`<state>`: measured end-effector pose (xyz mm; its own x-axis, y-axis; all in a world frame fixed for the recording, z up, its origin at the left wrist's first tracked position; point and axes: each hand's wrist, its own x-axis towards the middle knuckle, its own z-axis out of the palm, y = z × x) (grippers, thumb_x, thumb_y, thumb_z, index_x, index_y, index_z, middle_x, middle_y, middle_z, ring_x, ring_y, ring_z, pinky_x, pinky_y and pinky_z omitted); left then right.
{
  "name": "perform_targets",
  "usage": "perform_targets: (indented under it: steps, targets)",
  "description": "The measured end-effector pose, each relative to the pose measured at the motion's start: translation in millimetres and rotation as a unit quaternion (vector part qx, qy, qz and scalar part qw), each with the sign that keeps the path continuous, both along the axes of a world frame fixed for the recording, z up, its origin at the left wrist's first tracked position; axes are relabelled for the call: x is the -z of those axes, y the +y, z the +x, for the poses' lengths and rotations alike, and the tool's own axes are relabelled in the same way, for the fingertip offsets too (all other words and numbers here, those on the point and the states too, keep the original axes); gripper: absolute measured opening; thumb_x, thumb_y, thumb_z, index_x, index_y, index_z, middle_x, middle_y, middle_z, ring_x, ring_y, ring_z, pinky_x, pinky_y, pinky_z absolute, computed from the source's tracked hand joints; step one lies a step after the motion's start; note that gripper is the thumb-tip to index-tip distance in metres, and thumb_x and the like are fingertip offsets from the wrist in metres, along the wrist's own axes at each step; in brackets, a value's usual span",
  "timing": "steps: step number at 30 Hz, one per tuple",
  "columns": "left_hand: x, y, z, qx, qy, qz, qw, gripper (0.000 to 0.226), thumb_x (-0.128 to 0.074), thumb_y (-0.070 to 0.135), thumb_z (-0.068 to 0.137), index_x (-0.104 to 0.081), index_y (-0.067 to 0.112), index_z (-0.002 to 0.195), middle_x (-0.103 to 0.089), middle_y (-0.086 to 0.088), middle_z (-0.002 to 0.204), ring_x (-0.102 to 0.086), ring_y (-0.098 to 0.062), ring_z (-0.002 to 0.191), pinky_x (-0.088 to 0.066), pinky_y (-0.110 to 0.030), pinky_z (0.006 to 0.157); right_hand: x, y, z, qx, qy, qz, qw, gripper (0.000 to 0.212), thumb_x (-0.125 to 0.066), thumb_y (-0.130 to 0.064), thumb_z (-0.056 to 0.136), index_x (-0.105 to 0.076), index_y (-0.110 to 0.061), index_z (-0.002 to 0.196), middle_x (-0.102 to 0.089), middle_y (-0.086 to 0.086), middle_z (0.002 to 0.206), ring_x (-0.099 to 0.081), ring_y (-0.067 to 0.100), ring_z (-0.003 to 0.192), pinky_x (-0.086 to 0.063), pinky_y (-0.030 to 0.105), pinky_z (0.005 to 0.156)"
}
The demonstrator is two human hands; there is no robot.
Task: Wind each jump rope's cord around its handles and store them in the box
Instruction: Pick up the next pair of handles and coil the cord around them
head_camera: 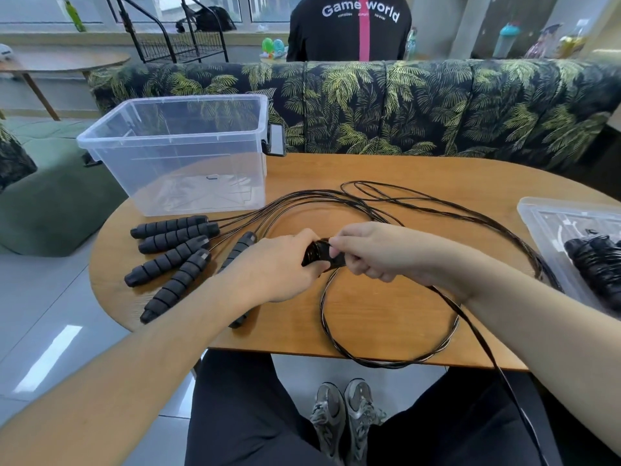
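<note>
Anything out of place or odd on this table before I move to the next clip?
One thing: a wound jump rope lies on the lid at the right, while the clear box meant for storage holds none. Otherwise, loose cords sprawl over the table, one trailing off its near edge.

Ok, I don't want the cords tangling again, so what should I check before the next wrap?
1. Left hand holds the handles: ok.
2. Right hand pinches the cord at the handles: ok.
3. Loose cord lies free on the table: not ok, it hangs over the edge.
4. Other handles lie apart: ok.
5. Box open: ok.
</note>
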<state>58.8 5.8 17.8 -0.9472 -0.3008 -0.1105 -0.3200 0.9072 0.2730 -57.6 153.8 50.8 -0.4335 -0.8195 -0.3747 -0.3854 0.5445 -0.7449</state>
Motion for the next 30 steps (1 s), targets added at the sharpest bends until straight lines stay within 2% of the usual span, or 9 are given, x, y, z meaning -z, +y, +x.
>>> perform_targets:
  steps: [3,5,7,10,13,16,19,26,30]
  targets:
    - [8,4,1,-0.035,0.054,0.070,0.995,0.035,-0.045,0.048,0.103,-0.039,0.029,0.131,-0.063,0.008,0.094,-0.064,-0.011,0.078,-0.057,-0.036,0.069,4,2,7,-0.013,0.052,-0.026,0.998,0.032,-0.040,-0.044,0.106,-0.061,-0.022,0.095,-0.049,-0.010,0.058,-0.036,0.007,0.045,-0.029,0.021,0.044]
    - [9,6,2,-0.053,0.086,0.171,0.980,0.033,-0.047,0.043,0.104,-0.038,0.026,0.131,-0.066,0.005,0.093,-0.067,-0.016,0.077,-0.060,-0.042,0.071,7,5,8,-0.019,0.092,-0.041,0.995,0.036,-0.038,-0.046,0.106,-0.062,-0.024,0.093,-0.050,-0.011,0.055,-0.038,0.005,0.046,-0.033,0.021,0.047]
    - [10,8,4,-0.081,0.118,0.304,0.942,0.033,-0.051,0.036,0.105,-0.039,0.023,0.133,-0.069,-0.003,0.097,-0.071,-0.025,0.083,-0.061,-0.046,0.074,9,10,8,-0.024,0.087,-0.049,0.995,0.035,-0.036,-0.043,0.107,-0.064,-0.025,0.095,-0.049,-0.013,0.053,-0.038,0.002,0.044,-0.034,0.019,0.048]
    - [12,14,8,-0.127,0.158,0.429,0.880,0.034,-0.053,0.028,0.104,-0.044,0.023,0.137,-0.067,-0.009,0.107,-0.071,-0.029,0.091,-0.061,-0.047,0.082,12,19,8,-0.032,0.008,-0.063,0.997,0.029,-0.035,-0.032,0.108,-0.062,-0.024,0.106,-0.046,-0.011,0.063,-0.035,0.005,0.048,-0.030,0.021,0.048]
    - [13,20,14,-0.137,0.175,0.561,0.798,0.025,-0.050,0.022,0.104,-0.055,0.019,0.129,-0.071,-0.012,0.097,-0.070,-0.028,0.076,-0.059,-0.037,0.068,16,27,8,-0.038,-0.016,-0.074,0.996,0.026,-0.038,-0.032,0.108,-0.063,-0.026,0.109,-0.045,-0.005,0.069,-0.032,0.010,0.051,-0.028,0.025,0.048]
    - [14,21,20,-0.149,0.172,0.622,0.749,0.023,-0.047,0.024,0.103,-0.061,0.015,0.119,-0.071,-0.015,0.090,-0.069,-0.031,0.073,-0.057,-0.038,0.065,20,33,3,-0.026,-0.058,-0.058,0.996,0.030,-0.045,-0.045,0.104,-0.062,-0.022,0.094,-0.039,-0.006,0.061,-0.027,0.011,0.049,-0.022,0.024,0.046]
    - [17,16,23,-0.150,0.169,0.666,0.711,0.035,-0.042,0.029,0.099,-0.063,0.007,0.117,-0.069,-0.019,0.088,-0.067,-0.033,0.071,-0.053,-0.038,0.067,24,41,-4,-0.027,-0.099,-0.052,0.993,0.038,-0.048,-0.053,0.099,-0.055,-0.020,0.082,-0.032,-0.004,0.061,-0.022,0.014,0.053,-0.018,0.025,0.048]
    - [14,2,31,-0.052,0.166,0.705,0.688,0.046,-0.036,0.035,0.095,-0.061,0.000,0.111,-0.066,-0.018,0.088,-0.060,-0.033,0.068,-0.050,-0.036,0.060,30,58,-29,-0.070,-0.183,-0.102,0.975,0.029,-0.051,-0.044,0.097,-0.063,-0.020,0.088,-0.030,0.000,0.066,-0.018,0.016,0.058,-0.013,0.029,0.051]
    - [13,0,31,-0.027,0.123,0.689,0.714,0.053,-0.048,0.054,0.096,-0.067,0.006,0.106,-0.060,-0.023,0.093,-0.062,-0.032,0.067,-0.052,-0.036,0.060,28,53,-35,-0.048,-0.077,-0.028,0.995,0.049,-0.059,-0.064,0.084,-0.059,-0.015,0.081,-0.031,0.000,0.061,-0.021,0.017,0.055,-0.019,0.026,0.048]
